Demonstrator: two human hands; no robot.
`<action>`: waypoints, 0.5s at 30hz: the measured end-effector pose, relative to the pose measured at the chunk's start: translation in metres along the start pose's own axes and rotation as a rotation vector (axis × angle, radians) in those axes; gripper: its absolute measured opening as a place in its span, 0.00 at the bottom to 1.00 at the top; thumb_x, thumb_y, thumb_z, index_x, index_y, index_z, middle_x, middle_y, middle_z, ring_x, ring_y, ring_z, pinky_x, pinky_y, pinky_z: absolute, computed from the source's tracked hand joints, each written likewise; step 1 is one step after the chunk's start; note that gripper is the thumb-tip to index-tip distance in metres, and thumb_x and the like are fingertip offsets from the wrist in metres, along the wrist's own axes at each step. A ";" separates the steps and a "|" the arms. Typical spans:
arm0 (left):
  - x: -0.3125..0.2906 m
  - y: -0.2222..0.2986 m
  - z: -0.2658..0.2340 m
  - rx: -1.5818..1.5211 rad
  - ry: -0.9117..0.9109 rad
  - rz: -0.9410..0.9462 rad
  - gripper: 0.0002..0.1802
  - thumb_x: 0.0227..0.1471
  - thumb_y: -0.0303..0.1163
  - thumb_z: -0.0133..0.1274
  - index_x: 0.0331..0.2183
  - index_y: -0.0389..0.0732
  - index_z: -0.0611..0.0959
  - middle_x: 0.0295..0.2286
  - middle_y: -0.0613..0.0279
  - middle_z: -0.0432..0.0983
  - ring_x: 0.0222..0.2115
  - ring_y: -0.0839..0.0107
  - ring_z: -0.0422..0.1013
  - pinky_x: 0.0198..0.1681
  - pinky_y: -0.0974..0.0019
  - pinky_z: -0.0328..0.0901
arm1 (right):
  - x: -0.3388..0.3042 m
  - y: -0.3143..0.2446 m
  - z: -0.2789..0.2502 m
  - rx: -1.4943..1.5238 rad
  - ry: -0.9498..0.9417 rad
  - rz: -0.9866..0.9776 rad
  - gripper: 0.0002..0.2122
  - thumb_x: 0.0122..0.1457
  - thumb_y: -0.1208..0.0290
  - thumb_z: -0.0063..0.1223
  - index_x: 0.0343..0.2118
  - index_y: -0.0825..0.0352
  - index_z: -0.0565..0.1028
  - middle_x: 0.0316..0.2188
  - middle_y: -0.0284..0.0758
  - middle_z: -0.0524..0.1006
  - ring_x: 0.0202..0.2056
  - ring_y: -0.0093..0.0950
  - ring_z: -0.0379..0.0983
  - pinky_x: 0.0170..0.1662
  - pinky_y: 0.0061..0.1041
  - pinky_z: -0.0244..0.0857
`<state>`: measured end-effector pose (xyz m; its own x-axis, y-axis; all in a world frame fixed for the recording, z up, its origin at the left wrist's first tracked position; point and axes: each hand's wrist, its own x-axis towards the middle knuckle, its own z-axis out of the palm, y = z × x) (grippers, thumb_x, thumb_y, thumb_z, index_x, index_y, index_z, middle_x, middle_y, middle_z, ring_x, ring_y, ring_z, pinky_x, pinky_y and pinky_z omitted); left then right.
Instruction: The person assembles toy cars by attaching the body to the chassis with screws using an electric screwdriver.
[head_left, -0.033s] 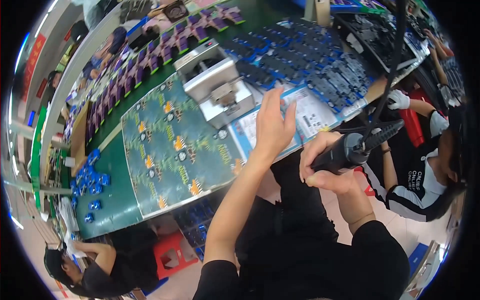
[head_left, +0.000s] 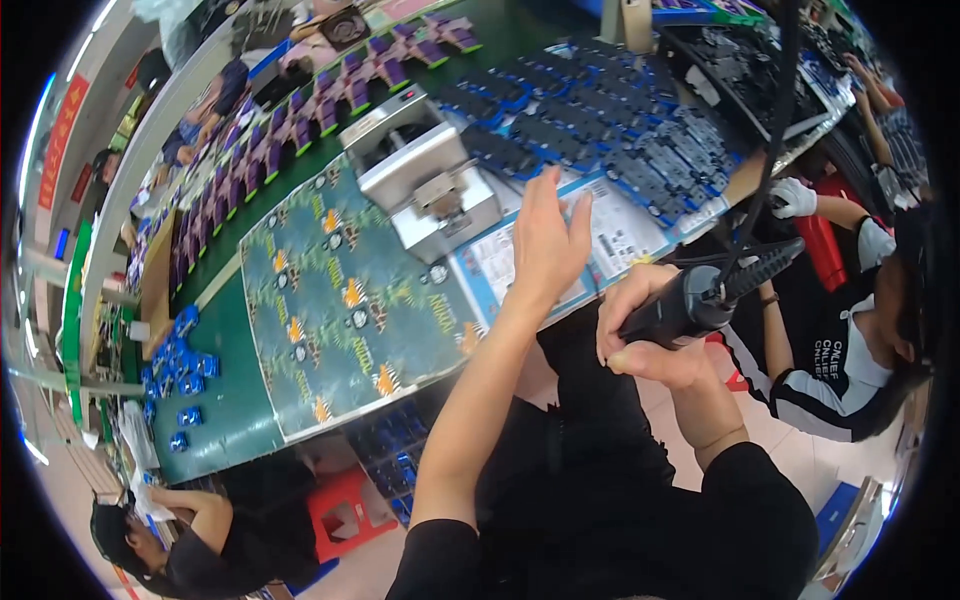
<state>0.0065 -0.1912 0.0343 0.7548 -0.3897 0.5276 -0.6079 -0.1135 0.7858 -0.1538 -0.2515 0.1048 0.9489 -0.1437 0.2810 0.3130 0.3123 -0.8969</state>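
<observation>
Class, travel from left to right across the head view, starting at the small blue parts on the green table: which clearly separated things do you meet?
Small blue parts → silver metal machine → left hand, open → right hand gripping a black handheld tool → red object near the co-worker.

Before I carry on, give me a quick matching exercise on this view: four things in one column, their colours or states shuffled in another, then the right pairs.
Things:
1. Left hand
2. Stool
3. Right hand
4. Boxy metal device

Colours or states:
A. Silver
B. Wrapped around a black handheld tool
C. Fingers extended, seen against the blue-edged printed sheets
D. Red

Right pairs: 1-C, 2-D, 3-B, 4-A
</observation>
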 end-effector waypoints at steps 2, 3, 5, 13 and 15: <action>0.018 -0.002 0.025 0.053 -0.080 -0.145 0.24 0.52 0.42 0.59 0.43 0.32 0.79 0.31 0.46 0.79 0.29 0.56 0.78 0.32 0.59 0.70 | -0.003 -0.006 -0.011 -0.051 0.030 -0.033 0.13 0.46 0.76 0.70 0.31 0.68 0.75 0.27 0.32 0.75 0.27 0.18 0.70 0.29 0.18 0.61; 0.025 -0.001 0.035 0.119 -0.150 -0.301 0.28 0.52 0.49 0.59 0.42 0.32 0.80 0.27 0.47 0.79 0.28 0.54 0.78 0.33 0.57 0.70 | -0.005 -0.007 -0.016 -0.058 0.034 -0.037 0.13 0.46 0.75 0.71 0.32 0.68 0.75 0.27 0.31 0.74 0.27 0.18 0.70 0.30 0.18 0.62; 0.035 0.004 0.054 0.257 -0.228 -0.324 0.32 0.50 0.54 0.59 0.40 0.31 0.80 0.24 0.47 0.79 0.27 0.52 0.78 0.33 0.55 0.70 | -0.007 -0.011 -0.022 -0.060 0.039 -0.056 0.14 0.46 0.74 0.72 0.32 0.68 0.75 0.27 0.30 0.74 0.27 0.17 0.70 0.30 0.18 0.62; 0.030 0.021 0.082 0.194 -0.210 -0.400 0.36 0.38 0.56 0.66 0.35 0.29 0.80 0.32 0.40 0.80 0.35 0.48 0.77 0.39 0.52 0.69 | -0.012 -0.015 -0.029 -0.173 0.067 -0.146 0.16 0.45 0.71 0.69 0.28 0.72 0.70 0.17 0.35 0.72 0.18 0.23 0.71 0.23 0.21 0.68; 0.024 0.005 0.092 -0.167 -0.083 -0.475 0.32 0.37 0.43 0.71 0.36 0.30 0.77 0.30 0.49 0.79 0.32 0.60 0.77 0.35 0.60 0.70 | -0.011 -0.018 -0.018 -0.131 0.070 -0.126 0.16 0.45 0.72 0.69 0.28 0.72 0.70 0.17 0.35 0.72 0.17 0.23 0.70 0.23 0.21 0.68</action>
<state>-0.0017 -0.2852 0.0213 0.9119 -0.4030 0.0776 -0.1499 -0.1511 0.9771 -0.1704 -0.2724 0.1117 0.8960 -0.2401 0.3735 0.4166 0.1637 -0.8942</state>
